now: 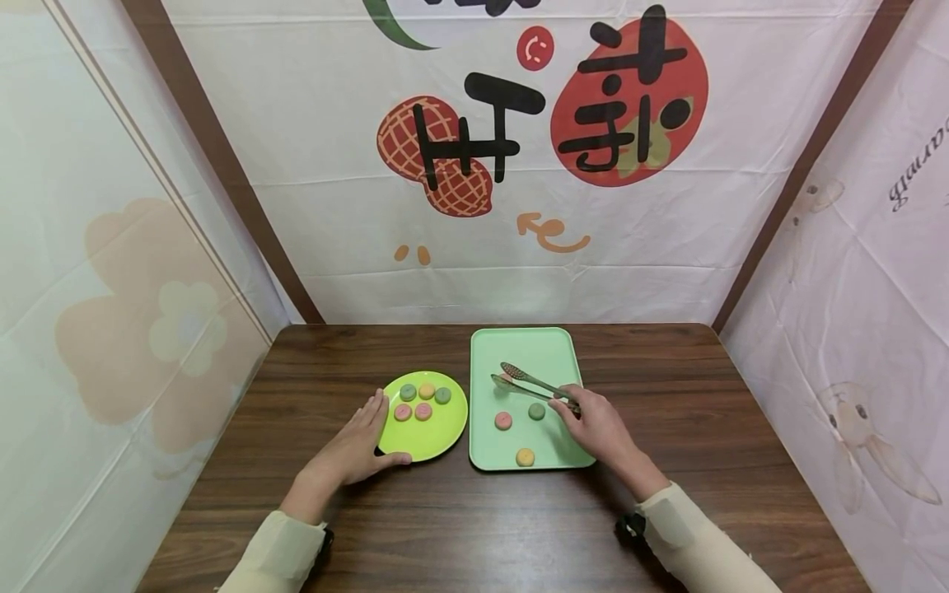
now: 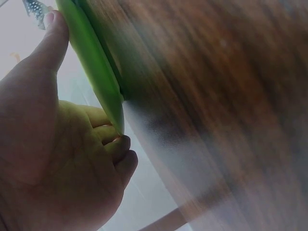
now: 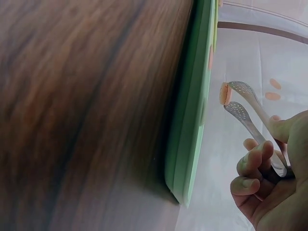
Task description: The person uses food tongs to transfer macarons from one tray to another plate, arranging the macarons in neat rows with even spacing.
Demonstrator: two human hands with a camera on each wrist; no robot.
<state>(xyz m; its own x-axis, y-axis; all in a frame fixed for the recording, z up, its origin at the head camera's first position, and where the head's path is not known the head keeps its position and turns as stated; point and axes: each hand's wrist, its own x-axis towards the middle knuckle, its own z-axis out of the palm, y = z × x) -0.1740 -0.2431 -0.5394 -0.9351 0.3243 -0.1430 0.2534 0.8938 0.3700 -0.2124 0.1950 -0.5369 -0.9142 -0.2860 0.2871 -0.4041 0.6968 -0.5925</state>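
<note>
My right hand (image 1: 599, 424) grips metal tongs (image 1: 530, 377) with perforated heads. Between the tong tips is a pink macaron (image 3: 224, 94), raised above the pale green tray (image 1: 489, 342). On that tray lie a pink macaron (image 1: 503, 421), a green macaron (image 1: 536, 411) and a yellow macaron (image 1: 525, 457). With extended fingers along its left rim and the thumb at its front edge, my left hand (image 1: 356, 445) touches the lime-green plate (image 1: 430, 441). Several macarons sit on the plate's far half, among them a yellow macaron (image 1: 427, 391) and a pink macaron (image 1: 403, 412).
Plate and tray stand side by side on a dark wooden table (image 1: 474, 527), with a narrow gap between them. A printed white cloth (image 1: 334, 231) hangs behind the table's far edge, and similar cloths flank both sides.
</note>
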